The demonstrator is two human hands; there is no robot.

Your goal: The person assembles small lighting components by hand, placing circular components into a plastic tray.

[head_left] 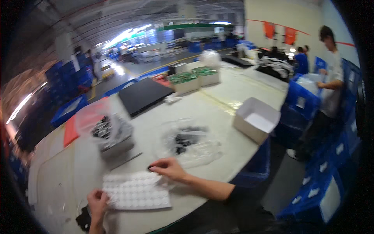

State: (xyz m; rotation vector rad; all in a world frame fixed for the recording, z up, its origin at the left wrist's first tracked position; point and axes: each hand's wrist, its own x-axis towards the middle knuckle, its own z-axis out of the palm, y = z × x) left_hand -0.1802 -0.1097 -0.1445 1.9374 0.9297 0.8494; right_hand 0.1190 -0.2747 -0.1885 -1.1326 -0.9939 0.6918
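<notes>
A white sheet with rows of round white pads (136,191) lies on the near part of the table. My left hand (97,202) is closed at its left edge, thumb and fingertips gripping the sheet there. Above the sheet's upper right corner, my right hand (170,170) pinches a small dark part (150,168), too blurred to tell its kind. Partly hidden by my left wrist is a flat black piece (83,219). Just beyond my right hand, an open clear plastic bag (206,150) holds several small black parts (182,142).
A bag-lined box of dark and silvery parts (103,128) stands left of the clear bag. Farther off are a black panel (145,94), boxes of green circuit boards (183,78) and an open white box (259,117). Blue crates (300,97) and a person (331,74) are at right.
</notes>
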